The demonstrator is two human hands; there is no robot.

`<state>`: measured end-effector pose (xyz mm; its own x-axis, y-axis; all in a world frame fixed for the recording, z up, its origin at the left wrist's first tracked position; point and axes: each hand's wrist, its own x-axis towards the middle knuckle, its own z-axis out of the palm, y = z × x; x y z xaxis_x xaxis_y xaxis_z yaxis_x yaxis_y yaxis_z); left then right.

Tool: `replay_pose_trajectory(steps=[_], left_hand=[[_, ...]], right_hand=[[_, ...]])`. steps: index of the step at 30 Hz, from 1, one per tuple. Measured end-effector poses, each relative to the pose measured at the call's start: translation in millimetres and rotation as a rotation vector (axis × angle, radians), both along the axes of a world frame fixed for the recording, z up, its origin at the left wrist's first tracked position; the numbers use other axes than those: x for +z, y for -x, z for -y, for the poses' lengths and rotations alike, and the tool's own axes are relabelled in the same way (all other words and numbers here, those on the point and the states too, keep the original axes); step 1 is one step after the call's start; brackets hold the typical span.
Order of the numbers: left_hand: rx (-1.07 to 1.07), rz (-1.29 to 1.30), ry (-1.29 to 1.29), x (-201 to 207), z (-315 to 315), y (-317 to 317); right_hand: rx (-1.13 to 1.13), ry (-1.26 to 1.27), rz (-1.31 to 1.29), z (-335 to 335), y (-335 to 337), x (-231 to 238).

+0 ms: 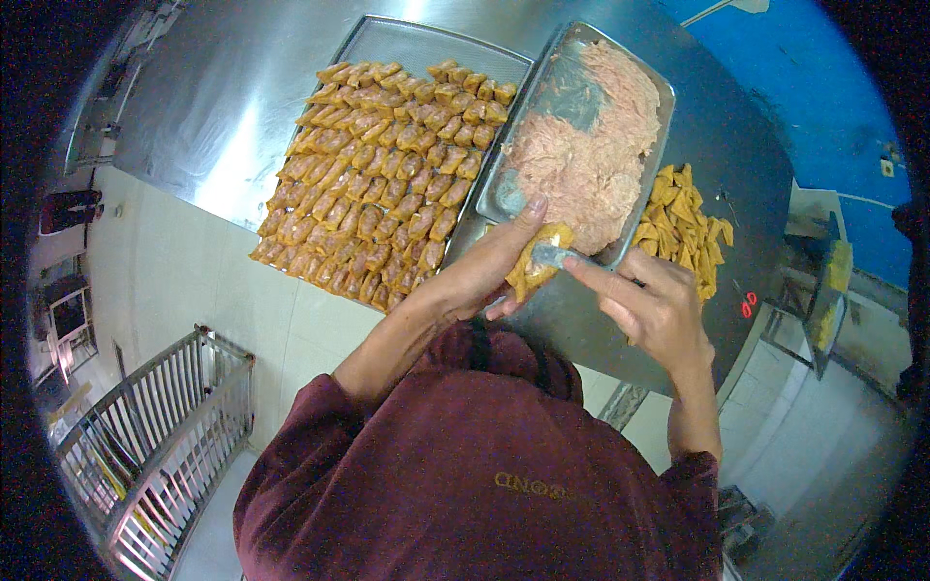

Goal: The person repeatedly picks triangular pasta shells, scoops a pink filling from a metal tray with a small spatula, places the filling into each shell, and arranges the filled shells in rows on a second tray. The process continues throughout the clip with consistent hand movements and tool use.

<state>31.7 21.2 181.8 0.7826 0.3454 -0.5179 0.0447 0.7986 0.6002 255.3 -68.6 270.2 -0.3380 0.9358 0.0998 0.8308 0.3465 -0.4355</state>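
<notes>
My left hand (489, 263) is closed around a yellow-brown fried tofu piece (531, 279) with pale paste showing at its opening. In my right hand (659, 305) is a small flat spatula (550, 255), its blade against that opening; the fingers cover its handle. Just beyond both hands lies a metal tray (668, 107) of pinkish minced meat paste (620, 121), with bare metal showing at its upper left. To the left, a shallow mesh tray (436, 35) carries close rows of stuffed tofu pieces (373, 184). Unfilled tofu pieces (683, 228) are heaped to the right.
Everything stands on a steel table (232, 107), whose near edge is in front of my body. Red-handled scissors (748, 305) lie near its right edge. A slatted metal rack (174, 436) stands on the floor at lower left.
</notes>
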Motion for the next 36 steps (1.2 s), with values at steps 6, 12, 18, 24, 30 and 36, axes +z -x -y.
replay_pose_trajectory(steps=[6, 12, 18, 24, 30, 36], left_hand=[[0.011, 0.024, 0.049, -8, -2, 4], [0.033, -0.062, -0.054, -4, 6, 3], [0.081, -0.135, -0.147, 3, 8, -1], [0.241, -0.119, -0.235, 9, 10, -6], [0.404, -0.114, -0.356, 11, 12, -15], [0.496, -0.124, -0.450, 5, 11, -21]], right_hand=[[0.067, -0.014, 0.091, -1, -1, 12], [-0.004, -0.007, 0.114, 0, 2, 8], [-0.012, 0.018, 0.057, 4, 8, 3], [-0.163, -0.007, -0.109, 8, 14, 2], [-0.259, -0.051, -0.237, 11, 40, -9], [-0.305, -0.060, -0.208, 14, 40, 1]])
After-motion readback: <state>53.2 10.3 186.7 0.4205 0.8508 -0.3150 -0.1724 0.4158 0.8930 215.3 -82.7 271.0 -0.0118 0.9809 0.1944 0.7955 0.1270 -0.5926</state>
